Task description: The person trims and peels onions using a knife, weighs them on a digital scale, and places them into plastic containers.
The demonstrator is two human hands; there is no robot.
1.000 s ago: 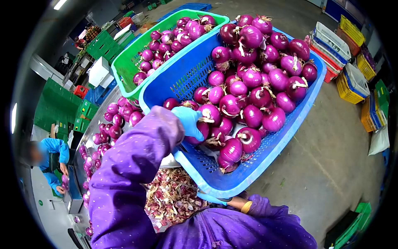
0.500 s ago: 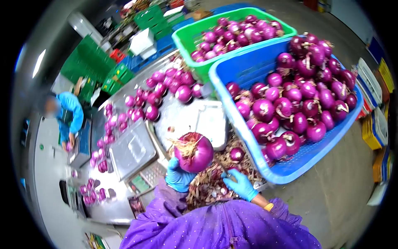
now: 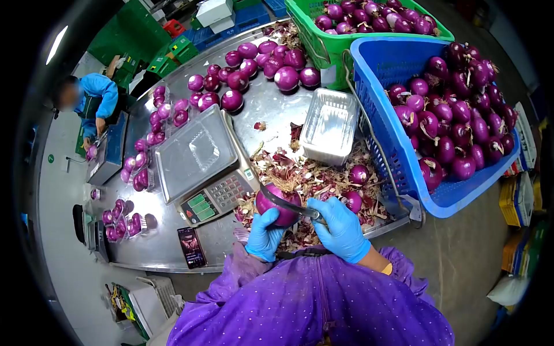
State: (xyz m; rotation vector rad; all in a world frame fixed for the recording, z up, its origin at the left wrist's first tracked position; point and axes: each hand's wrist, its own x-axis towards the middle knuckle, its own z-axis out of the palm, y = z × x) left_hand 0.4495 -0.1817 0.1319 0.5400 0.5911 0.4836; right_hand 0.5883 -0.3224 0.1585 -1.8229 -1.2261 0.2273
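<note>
My left hand point(image 3: 265, 235), in a blue glove, is closed around a large red onion point(image 3: 276, 200) close to my body. A knife point(image 3: 283, 202) with a dark curved blade lies across the top of that onion. Its handle sits in my gloved right hand point(image 3: 341, 229), whose fingers are wrapped round it. Under and around both hands spreads a heap of dry onion skins point(image 3: 311, 183). Two loose onions, one of them a small onion point(image 3: 352, 201), rest among the skins to the right. Just beyond the heap stands a stack of clear plastic trays point(image 3: 330, 124).
A scale point(image 3: 199, 164) and a phone point(image 3: 191, 247) lie left on the metal table point(image 3: 262, 118). Peeled onions point(image 3: 287, 78) sit farther back. A blue basket point(image 3: 378, 75) and a green basket point(image 3: 329, 49), both holding onions, stand right. A person point(image 3: 99, 98) works far left.
The onion has come down and closer to my body, and the knife blade now lies on it instead of beside it. My head view has shifted, showing more of the scale and phone.
</note>
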